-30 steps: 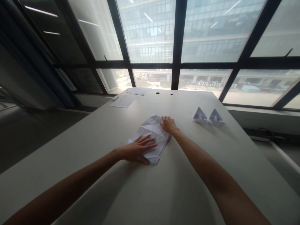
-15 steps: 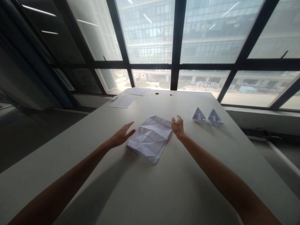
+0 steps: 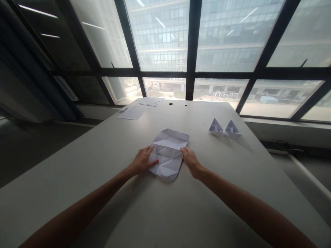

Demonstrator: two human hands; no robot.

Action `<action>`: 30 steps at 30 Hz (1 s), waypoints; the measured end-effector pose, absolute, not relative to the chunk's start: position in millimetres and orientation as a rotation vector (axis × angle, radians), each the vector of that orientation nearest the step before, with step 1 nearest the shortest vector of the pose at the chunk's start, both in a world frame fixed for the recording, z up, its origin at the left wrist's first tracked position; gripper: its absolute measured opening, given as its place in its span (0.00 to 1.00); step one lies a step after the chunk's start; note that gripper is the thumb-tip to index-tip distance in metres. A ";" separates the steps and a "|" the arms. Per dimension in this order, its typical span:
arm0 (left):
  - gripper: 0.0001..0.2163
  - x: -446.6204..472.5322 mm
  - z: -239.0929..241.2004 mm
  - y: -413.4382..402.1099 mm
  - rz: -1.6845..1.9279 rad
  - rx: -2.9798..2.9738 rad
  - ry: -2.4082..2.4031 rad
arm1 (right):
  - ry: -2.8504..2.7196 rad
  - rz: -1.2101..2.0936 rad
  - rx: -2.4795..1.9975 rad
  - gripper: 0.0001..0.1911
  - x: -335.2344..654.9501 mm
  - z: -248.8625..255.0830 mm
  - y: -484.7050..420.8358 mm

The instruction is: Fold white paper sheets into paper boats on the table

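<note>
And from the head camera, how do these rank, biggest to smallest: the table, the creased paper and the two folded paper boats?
1. Table
2. Creased paper
3. Left boat and right boat: too alike to rank.

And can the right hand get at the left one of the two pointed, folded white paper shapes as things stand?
Probably yes: the right hand is at the edge of the creased white paper, but nothing visible stands between that hand and the left paper shape.
</note>
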State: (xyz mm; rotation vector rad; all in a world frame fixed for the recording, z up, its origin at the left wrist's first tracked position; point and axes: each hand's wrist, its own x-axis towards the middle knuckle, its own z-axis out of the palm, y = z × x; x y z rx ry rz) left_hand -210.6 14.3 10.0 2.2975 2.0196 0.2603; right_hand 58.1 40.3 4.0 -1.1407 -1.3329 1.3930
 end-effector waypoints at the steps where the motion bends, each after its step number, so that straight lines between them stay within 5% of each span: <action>1: 0.35 -208.9 9.3 13.3 0.245 2.298 2.020 | -1.330 1.392 -1.166 0.27 59.3 6.4 38.8; 6: 0.32 -208.2 18.1 17.8 0.216 2.200 2.050 | -1.523 1.175 -1.349 0.26 63.2 14.1 31.1; 11: 0.34 -206.1 55.8 33.0 0.178 2.216 2.177 | -1.880 0.603 -1.434 0.29 68.8 22.5 24.2; 16: 0.22 -137.0 85.4 72.9 0.345 2.510 1.685 | -2.212 0.397 -1.208 0.22 66.3 25.8 1.4; 23: 0.25 -21.2 34.3 111.0 0.244 2.197 1.772 | -2.491 0.364 -1.023 0.18 48.8 11.1 -29.7; 30: 0.26 -38.2 -6.4 105.4 0.306 2.260 1.991 | -2.591 0.423 -0.771 0.27 64.0 8.9 -52.6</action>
